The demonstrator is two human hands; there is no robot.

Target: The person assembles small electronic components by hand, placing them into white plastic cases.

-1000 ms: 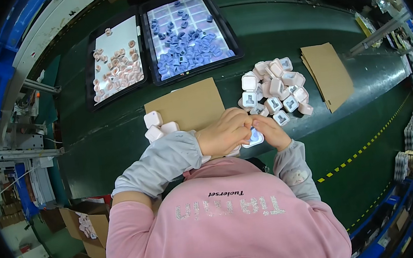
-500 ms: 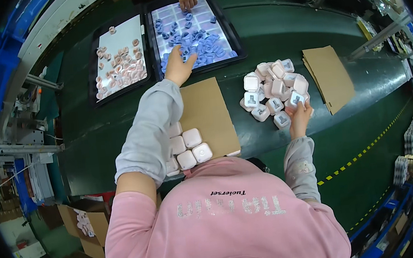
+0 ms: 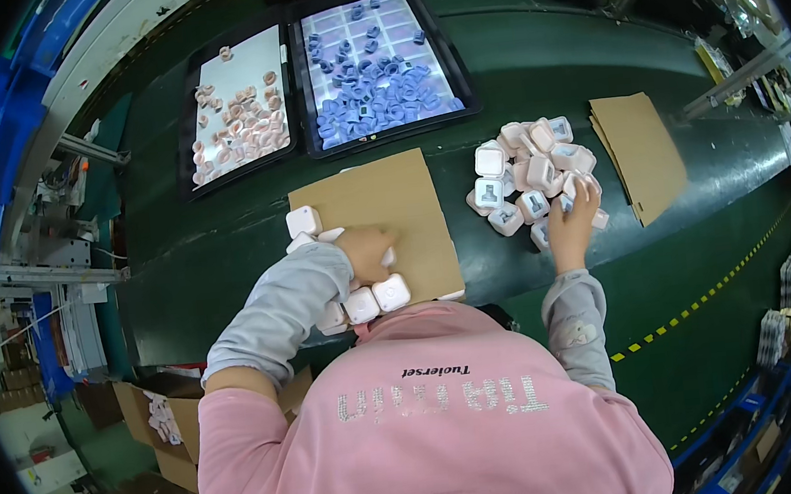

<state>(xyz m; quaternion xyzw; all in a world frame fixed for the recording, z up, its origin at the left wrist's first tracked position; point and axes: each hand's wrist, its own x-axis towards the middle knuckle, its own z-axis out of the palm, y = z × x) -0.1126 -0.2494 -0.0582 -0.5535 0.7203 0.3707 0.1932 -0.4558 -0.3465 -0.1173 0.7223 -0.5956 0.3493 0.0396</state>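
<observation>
My left hand (image 3: 367, 252) is over the near left part of a brown cardboard sheet (image 3: 410, 198), among small pale pink square cases (image 3: 390, 293). One case pokes out beside its fingers, which are blurred and turned down, so I cannot tell whether they grip it. To the right, my right hand (image 3: 572, 233) is closed around a small case (image 3: 567, 202) at the near edge of a loose heap of similar cases (image 3: 539, 173). Several of these show a pale insert with a grey mark. The thumb and fingers partly cover the held case.
Two black trays stand at the far side: one with pink ring-shaped pieces (image 3: 246, 128), one with blue pieces (image 3: 376, 96). Folded cardboard (image 3: 639, 157) lies right of the heap. An open carton (image 3: 183, 415) with pink pieces sits below the green table's (image 3: 511, 64) left end.
My left hand has moved from the blue pieces back to the cases on the cardboard. The other person's hands have left the far tray. My right hand stays at the heap.
</observation>
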